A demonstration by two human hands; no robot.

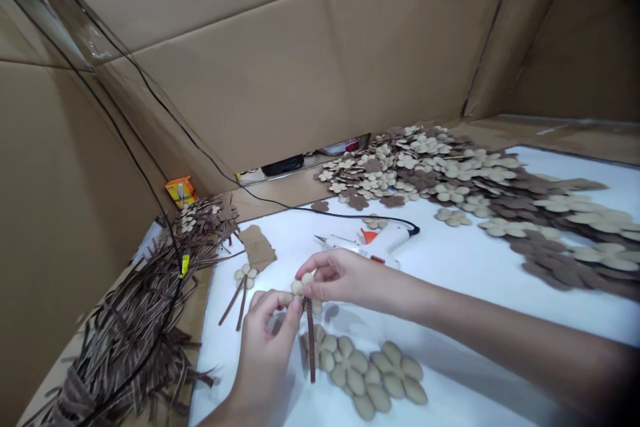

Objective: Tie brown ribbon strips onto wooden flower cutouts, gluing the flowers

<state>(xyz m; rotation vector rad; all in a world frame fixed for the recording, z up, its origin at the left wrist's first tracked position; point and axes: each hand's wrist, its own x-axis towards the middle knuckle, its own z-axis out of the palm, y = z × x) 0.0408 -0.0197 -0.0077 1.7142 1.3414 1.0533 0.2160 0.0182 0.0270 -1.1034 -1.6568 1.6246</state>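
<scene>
Between the fingertips of both hands is a small beige fabric flower (299, 287), with a thin brown ribbon (311, 347) hanging down from it. My left hand (270, 327) pinches its left side, thumb and forefinger closed. From the right, my right hand (331, 275) grips the upper petals between thumb and fingers. Larger beige fabric flowers (354, 368) lie overlapping on the white board (450, 387) just below. A flower with two ribbon tails (245, 277) rests left of my hands. Behind my right hand, a white glue gun (390, 240) with an orange trigger lies on its side.
A big heap of beige and brown fabric flowers (450, 180) covers the back right. Cut brown ribbons (135, 320) pile up at the left. A brown scrap (257, 248), a yellow-orange box (181, 191) and the black cord (145, 80) are near. Cardboard walls (280, 80) enclose the board.
</scene>
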